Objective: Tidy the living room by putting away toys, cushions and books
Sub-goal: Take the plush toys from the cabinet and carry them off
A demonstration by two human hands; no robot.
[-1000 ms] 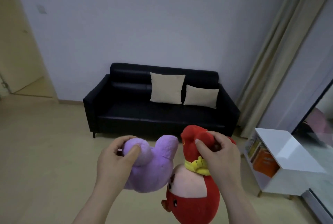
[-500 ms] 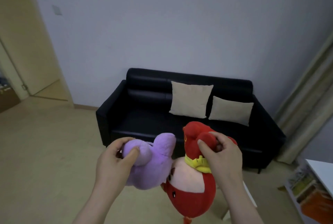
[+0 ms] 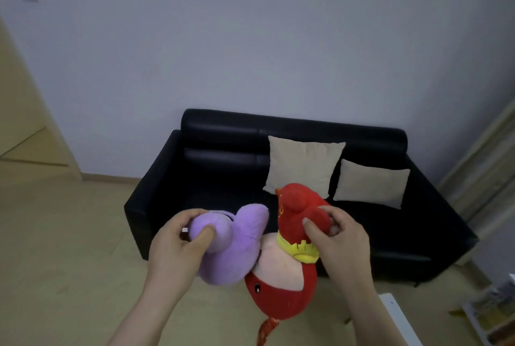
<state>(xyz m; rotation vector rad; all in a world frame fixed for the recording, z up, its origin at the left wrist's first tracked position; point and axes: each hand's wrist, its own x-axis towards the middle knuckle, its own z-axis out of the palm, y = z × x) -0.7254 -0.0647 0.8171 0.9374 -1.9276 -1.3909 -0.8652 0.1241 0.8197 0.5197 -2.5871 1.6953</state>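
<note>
My left hand [image 3: 175, 245] grips a purple plush toy [image 3: 237, 245] by one rounded end, thumb pressed into it. My right hand [image 3: 338, 245] grips a red plush toy [image 3: 281, 284] by its upper part; the toy hangs head down, with a cream face and a yellow collar. The two toys touch each other in front of me. Beyond them stands a black sofa [image 3: 223, 156] with a larger beige cushion [image 3: 302, 167] and a smaller beige cushion [image 3: 372, 182] leaning on its backrest, right of centre.
A beige floor [image 3: 69, 248] stretches to the left, with a doorway [image 3: 25, 134] at the far left. A curtain [image 3: 485, 167] hangs at the right. A white shelf unit with books [image 3: 490, 309] sits low at the right edge.
The view has closed in on the sofa and swung left, so the white shelf unit slid to the right edge. Both hands keep the same grip on the toys.
</note>
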